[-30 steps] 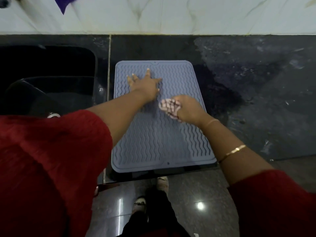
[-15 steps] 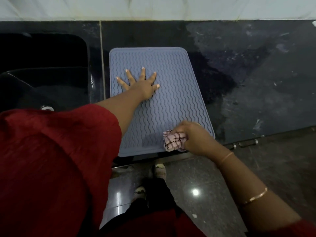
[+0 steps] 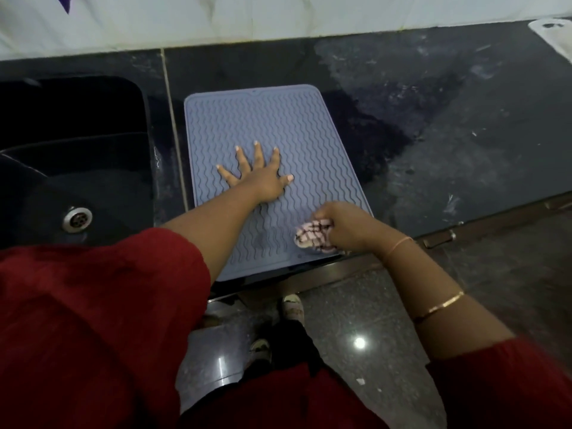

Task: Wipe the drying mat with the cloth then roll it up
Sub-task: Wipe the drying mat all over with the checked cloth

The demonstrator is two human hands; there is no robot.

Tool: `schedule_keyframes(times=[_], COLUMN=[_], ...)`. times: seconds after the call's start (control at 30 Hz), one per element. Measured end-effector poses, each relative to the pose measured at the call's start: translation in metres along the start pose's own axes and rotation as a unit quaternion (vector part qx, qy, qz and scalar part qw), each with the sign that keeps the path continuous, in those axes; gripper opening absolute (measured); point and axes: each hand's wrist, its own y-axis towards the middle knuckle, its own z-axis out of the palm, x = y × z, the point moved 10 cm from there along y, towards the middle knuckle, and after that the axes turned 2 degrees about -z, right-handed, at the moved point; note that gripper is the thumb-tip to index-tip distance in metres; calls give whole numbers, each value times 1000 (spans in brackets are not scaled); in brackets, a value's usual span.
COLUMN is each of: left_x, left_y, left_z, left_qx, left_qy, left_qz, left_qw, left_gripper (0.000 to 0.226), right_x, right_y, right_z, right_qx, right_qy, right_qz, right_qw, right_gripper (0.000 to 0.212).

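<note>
A blue-grey drying mat with wavy ridges lies flat on the black counter, its near edge at the counter's front. My left hand presses flat on the middle of the mat with fingers spread. My right hand grips a bunched pink checked cloth and holds it against the mat's near right corner.
A black sink with a metal drain sits left of the mat. The black counter extends right, with damp marks beside the mat. A white object lies at the far right. A white wall runs behind. Below is a shiny floor.
My right hand wiped the cloth from the mat's middle down to its near right corner. My left hand stayed pressed on the mat, its fingers spread wider now.
</note>
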Motion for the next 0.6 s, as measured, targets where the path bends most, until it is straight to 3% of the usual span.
schedule_keyframes(times=[0.13, 0.2, 0.23, 0.3, 0.37, 0.43, 0.5, 0.6], left_x=[-1, -3, -2, -3, -7, -9, -8, -8], left_y=[-4, -5, -5, -3, 3, 11, 23, 45], left_z=[0, -1, -2, -10, -25, -47, -67, -88], left_qx=[20, 26, 27, 18, -3, -34, -56, -49], left_qy=[-7, -21, -22, -12, -14, -22, 4, 96], left_qz=[-4, -8, -13, -24, -21, -7, 9, 30], left_qw=[1000, 999, 999, 999, 1000, 999, 998, 994], left_gripper=[77, 77, 78, 75, 61, 45, 47, 83], right_x=[-6, -11, -18, -38, -49, -49, -50, -56], right_y=[-19, -19, -18, -10, 7, 29, 55, 92], right_z=[2, -17, -30, -50, -60, -71, -90, -129], right_qx=[29, -22, -70, -142, -136, -98, -117, -224], right_qy=[86, 221, 318, 520, 652, 703, 705, 624], right_qz=[-4, 4, 20, 59, 80, 90, 76, 55], right_qw=[996, 975, 945, 840, 742, 699, 695, 746], right_gripper=[28, 21, 20, 25, 28, 20, 20, 29])
